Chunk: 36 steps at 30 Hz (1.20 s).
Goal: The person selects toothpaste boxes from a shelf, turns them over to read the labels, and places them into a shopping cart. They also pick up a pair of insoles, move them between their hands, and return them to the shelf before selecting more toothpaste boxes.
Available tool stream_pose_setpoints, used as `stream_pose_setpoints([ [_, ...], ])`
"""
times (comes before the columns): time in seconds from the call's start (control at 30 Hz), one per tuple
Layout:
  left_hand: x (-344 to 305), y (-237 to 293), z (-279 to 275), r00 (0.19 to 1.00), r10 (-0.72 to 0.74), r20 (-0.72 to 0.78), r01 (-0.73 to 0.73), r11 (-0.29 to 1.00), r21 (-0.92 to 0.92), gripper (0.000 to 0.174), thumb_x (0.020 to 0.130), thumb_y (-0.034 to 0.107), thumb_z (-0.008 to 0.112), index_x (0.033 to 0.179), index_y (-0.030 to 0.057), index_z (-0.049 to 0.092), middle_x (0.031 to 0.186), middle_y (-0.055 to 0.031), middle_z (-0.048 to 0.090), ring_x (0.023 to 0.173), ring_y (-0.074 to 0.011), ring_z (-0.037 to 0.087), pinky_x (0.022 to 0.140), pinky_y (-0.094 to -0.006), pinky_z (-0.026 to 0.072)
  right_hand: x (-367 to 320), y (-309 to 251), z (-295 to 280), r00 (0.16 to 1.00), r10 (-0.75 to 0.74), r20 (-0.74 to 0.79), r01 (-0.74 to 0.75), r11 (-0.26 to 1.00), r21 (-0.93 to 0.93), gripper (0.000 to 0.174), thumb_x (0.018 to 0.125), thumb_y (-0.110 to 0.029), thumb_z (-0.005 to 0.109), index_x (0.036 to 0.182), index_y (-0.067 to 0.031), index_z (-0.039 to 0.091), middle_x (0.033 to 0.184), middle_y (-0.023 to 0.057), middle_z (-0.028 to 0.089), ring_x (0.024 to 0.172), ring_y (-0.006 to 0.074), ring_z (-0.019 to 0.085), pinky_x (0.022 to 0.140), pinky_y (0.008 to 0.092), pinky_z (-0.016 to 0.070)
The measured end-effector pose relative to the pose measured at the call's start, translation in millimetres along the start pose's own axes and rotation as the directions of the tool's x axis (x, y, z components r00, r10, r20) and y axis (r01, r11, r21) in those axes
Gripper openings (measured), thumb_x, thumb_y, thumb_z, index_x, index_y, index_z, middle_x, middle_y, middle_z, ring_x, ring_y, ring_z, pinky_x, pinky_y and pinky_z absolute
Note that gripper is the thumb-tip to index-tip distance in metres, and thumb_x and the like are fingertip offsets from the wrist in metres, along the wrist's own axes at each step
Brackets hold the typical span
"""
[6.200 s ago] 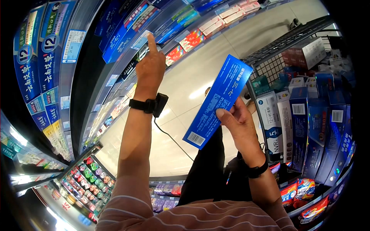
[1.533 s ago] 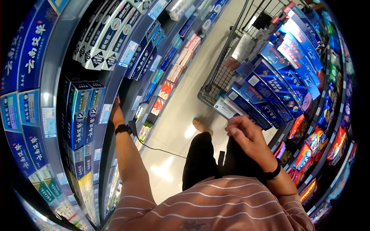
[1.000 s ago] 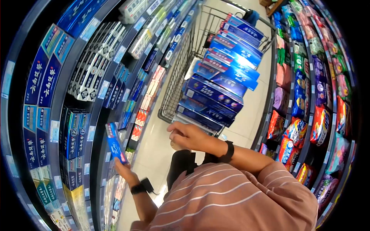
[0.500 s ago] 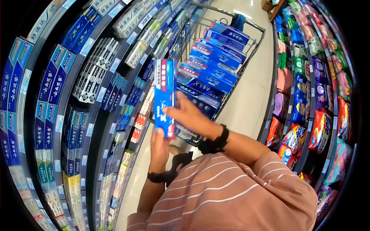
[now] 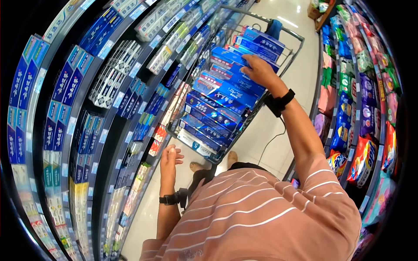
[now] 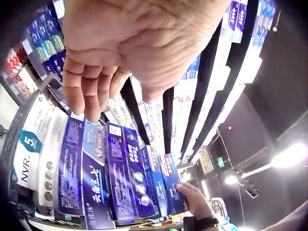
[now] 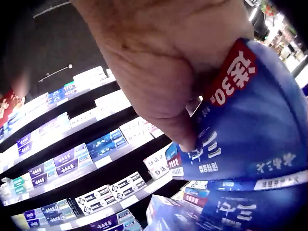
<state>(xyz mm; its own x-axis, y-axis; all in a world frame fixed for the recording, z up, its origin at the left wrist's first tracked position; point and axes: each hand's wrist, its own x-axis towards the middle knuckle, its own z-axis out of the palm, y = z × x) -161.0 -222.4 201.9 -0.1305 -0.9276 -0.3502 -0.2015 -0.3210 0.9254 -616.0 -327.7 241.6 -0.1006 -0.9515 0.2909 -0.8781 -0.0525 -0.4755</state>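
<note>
In the head view my right hand (image 5: 261, 75) reaches into the shopping cart (image 5: 303, 39) at a blue toothpaste box (image 5: 227, 55). The right wrist view shows the thumb on the face of this toothpaste box (image 7: 260, 106), which has a red "30" corner; the fingers behind it are hidden. It is among a row of similar blue boxes (image 5: 222, 93) standing in the cart. My left hand (image 5: 169, 158) holds nothing, its fingers relaxed, near the cart's close end. A white NVR carton (image 5: 196, 143) stands at that end.
Shelves of toothpaste boxes (image 5: 63, 89) run along the left, close to the cart. Bagged detergent (image 5: 363, 161) fills shelves on the right. A cable (image 5: 272, 137) hangs from the right wrist camera, and a dark blue item (image 5: 273, 29) is at the cart's far end.
The left hand took a box from the shelf, and both hands held it half a second ago. Now the right hand has it over the cart's row; the left has let go.
</note>
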Motion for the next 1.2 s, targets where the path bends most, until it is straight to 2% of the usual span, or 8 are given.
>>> stream_pose_setpoints([
  [0.3,-6.2,-48.2,-48.2,0.973,-0.129,-0.192,0.124,0.992,-0.036,0.047,0.101,0.043,0.053,0.124,0.0019,0.055,0.108,-0.0131,0.064,0.088,-0.0197,0.065,0.072,-0.0309,0.0539,5.9,27.8,24.3,0.987,-0.115,-0.114,0.098,0.984,-0.151,0.034,0.082,-0.016,0.072,0.112,-0.0013,0.066,0.101,0.0226,0.065,0.093,0.0419,0.064,0.081,0.0481,0.0521],
  [0.4,11.4,-67.1,-78.0,0.954,-0.153,-0.259,0.15,0.988,-0.033,0.048,0.099,0.045,0.056,0.122,0.0028,0.056,0.108,-0.012,0.064,0.09,-0.0191,0.065,0.073,-0.0312,0.0543,2.9,22.1,19.6,0.997,0.068,0.023,-0.067,0.997,-0.044,0.035,0.087,-0.02,0.07,0.116,-0.0011,0.065,0.106,0.0249,0.065,0.1,0.0432,0.062,0.086,0.0468,0.0509],
  [0.6,113.4,-68.5,-168.7,0.896,-0.009,-0.443,0.082,0.986,0.146,0.07,0.091,0.048,0.067,0.136,-0.0009,0.046,0.121,-0.0146,0.06,0.106,-0.022,0.062,0.083,-0.0344,0.0534,-21.9,-58.8,5.2,0.989,0.004,-0.147,0.027,0.978,0.206,0.036,0.092,-0.014,0.067,0.125,0.0006,0.06,0.117,0.0221,0.065,0.109,0.0328,0.064,0.094,0.0373,0.0486],
  [0.77,225.4,-56.6,-213.8,0.831,0.135,-0.539,-0.103,0.991,0.088,0.096,0.085,0.042,0.077,0.148,-0.0086,0.026,0.15,-0.0271,0.037,0.138,-0.0328,0.04,0.114,-0.0423,0.0325,-43.2,-164.4,30.4,0.951,0.192,0.243,-0.304,0.732,0.61,0.034,0.097,-0.018,0.063,0.125,0.0019,0.059,0.118,0.0133,0.068,0.111,0.0203,0.063,0.098,0.0334,0.0469],
  [0.9,290.5,-56.0,-227.3,0.823,0.187,-0.536,-0.198,0.98,0.038,0.099,0.083,0.033,0.08,0.152,-0.0039,0.02,0.154,-0.0283,0.03,0.142,-0.0359,0.033,0.117,-0.0415,0.0268,-39.7,-215.5,88.6,0.875,0.134,0.465,-0.458,0.54,0.706,0.038,0.096,-0.018,0.064,0.129,-0.0007,0.056,0.117,0.0112,0.065,0.11,0.0185,0.062,0.096,0.0323,0.0484],
  [1.03,326.9,-75.0,-238.0,0.811,0.216,-0.544,-0.221,0.974,0.057,0.071,0.088,0.033,0.075,0.141,0.004,0.038,0.133,-0.0091,0.05,0.116,-0.0195,0.05,0.097,-0.0357,0.039,1.4,-253.0,156.1,0.841,0.091,0.534,-0.513,0.451,0.731,0.041,0.097,-0.021,0.061,0.133,-0.0026,0.053,0.121,0.0117,0.062,0.11,0.019,0.061,0.093,0.0329,0.0499],
  [1.13,317.5,-62.3,-230.0,0.865,0.217,-0.452,-0.271,0.961,-0.059,0.068,0.089,0.032,0.072,0.144,0.012,0.037,0.133,-0.0047,0.051,0.117,-0.0192,0.051,0.097,-0.0364,0.0392,55.4,-269.2,213.3,0.801,0.127,0.585,-0.589,0.338,0.734,0.045,0.097,-0.025,0.06,0.134,-0.0022,0.052,0.12,0.0131,0.062,0.113,0.0192,0.059,0.092,0.0327,0.0494],
  [1.2,314.6,-59.7,-232.9,0.885,0.195,-0.423,-0.243,0.968,-0.063,0.064,0.091,0.029,0.07,0.144,0.0156,0.037,0.133,-0.003,0.051,0.119,-0.0174,0.051,0.097,-0.0368,0.0409,86.1,-258.8,278.2,0.889,0.122,0.441,-0.448,0.427,0.786,0.05,0.097,-0.029,0.06,0.138,-0.0024,0.049,0.123,0.0165,0.061,0.114,0.0219,0.059,0.094,0.0333,0.0478],
])
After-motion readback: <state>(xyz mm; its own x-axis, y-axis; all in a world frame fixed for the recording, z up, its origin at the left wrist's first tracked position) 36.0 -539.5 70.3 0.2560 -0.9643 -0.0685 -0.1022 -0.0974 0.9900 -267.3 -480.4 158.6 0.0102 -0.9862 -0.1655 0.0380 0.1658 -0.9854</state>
